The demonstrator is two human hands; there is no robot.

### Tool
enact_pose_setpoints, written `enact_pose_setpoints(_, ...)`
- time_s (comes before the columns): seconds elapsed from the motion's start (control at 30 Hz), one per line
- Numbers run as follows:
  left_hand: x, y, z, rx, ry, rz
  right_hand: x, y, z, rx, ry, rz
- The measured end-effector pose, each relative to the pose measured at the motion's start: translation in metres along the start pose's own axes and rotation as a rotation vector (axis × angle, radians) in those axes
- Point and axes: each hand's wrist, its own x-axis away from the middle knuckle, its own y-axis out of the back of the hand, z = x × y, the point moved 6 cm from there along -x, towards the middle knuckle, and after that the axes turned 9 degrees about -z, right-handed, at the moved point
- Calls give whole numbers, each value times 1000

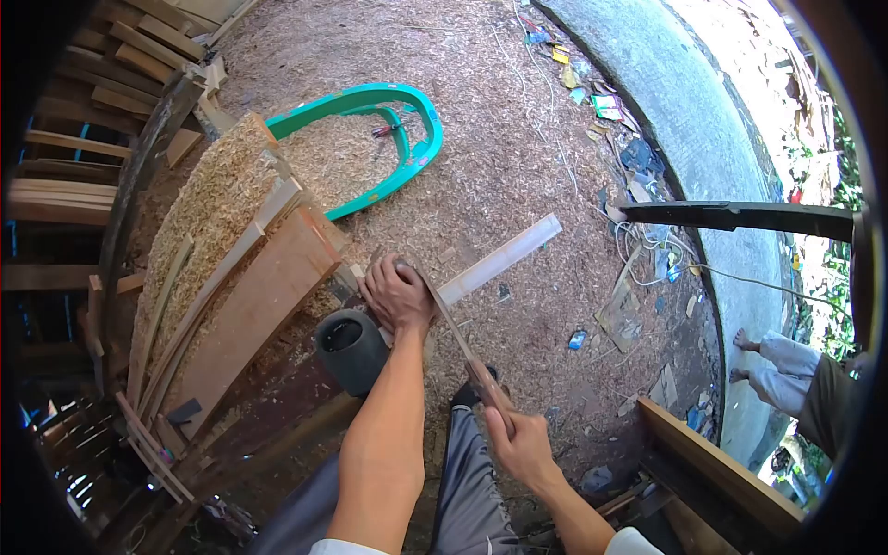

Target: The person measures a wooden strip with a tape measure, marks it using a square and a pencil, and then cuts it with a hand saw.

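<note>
My right hand (525, 451) is closed around the handle of a handsaw (470, 356). Its narrow blade slants up and left, crossing a pale wooden strip (504, 257) right beside my left hand. My left hand (400, 294) is closed, fingers curled, over the near end of that strip, which juts out to the right over the floor. What lies under my left palm is hidden. A dark grey rounded vessel with an opening (354, 350) stands close to my left wrist.
Left of my hands lie a wide board (264, 310), thin planks and a heap of wood shavings (217, 194). A green curved frame (427, 120) rests on the shavings-covered floor. Wooden beams stand at right (712, 458). Another person's legs (782, 375) show at far right.
</note>
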Motion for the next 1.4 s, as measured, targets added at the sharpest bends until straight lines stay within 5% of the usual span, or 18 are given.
enact_pose_setpoints(0.13,0,4,-2,-11,-33,-15,12,21,13,60,-174,77)
enact_pose_setpoints(1.07,-1,5,-5,-72,-40,66,-47,10,85,260,-165,94)
enact_pose_setpoints(1.2,0,2,-1,-63,-50,34,-27,5,51,102,-119,33)
enact_pose_setpoints(1.33,1,2,1,-26,-49,43,-23,-26,-69,-25,84,58)
enact_pose_setpoints(1.4,2,3,1,-68,-92,43,-41,-51,-110,-84,393,-36)
